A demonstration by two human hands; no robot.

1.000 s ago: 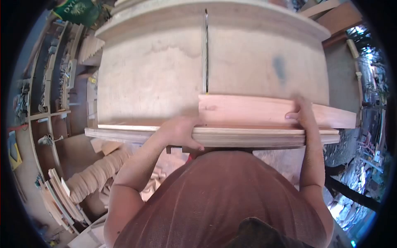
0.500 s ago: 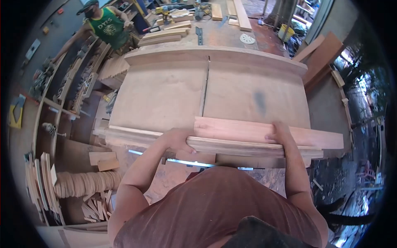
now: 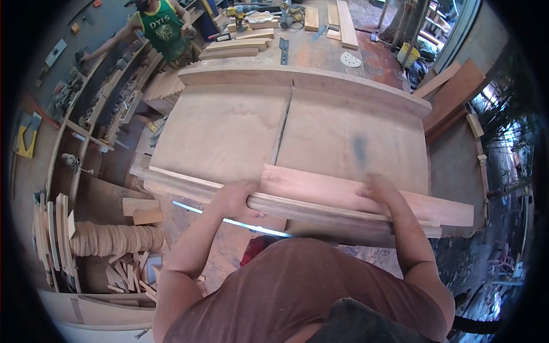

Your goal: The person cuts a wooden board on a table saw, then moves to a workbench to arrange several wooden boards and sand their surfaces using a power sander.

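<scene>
A pale wooden board lies flat on a wide plywood sled, along the inner side of the sled's near fence. A dark slot runs across the sled, and the board's left end is close to its near end. My left hand is wrapped over the near fence, just left of the board's end. On the board rests my right hand, its fingers bent over the top face and the wrist crossing the fence. The undersides of both hands are hidden.
The sled's far fence stands upright. Behind it a bench holds a drill, wood strips and a sanding disc. Another person reaches towards shelves at the left. Stacked round wooden discs and offcuts lie lower left; planks lean right.
The view has tilted and shifted slightly. My right hand sits a little further left on the board, its fingers closer together. My left hand keeps its hold on the fence.
</scene>
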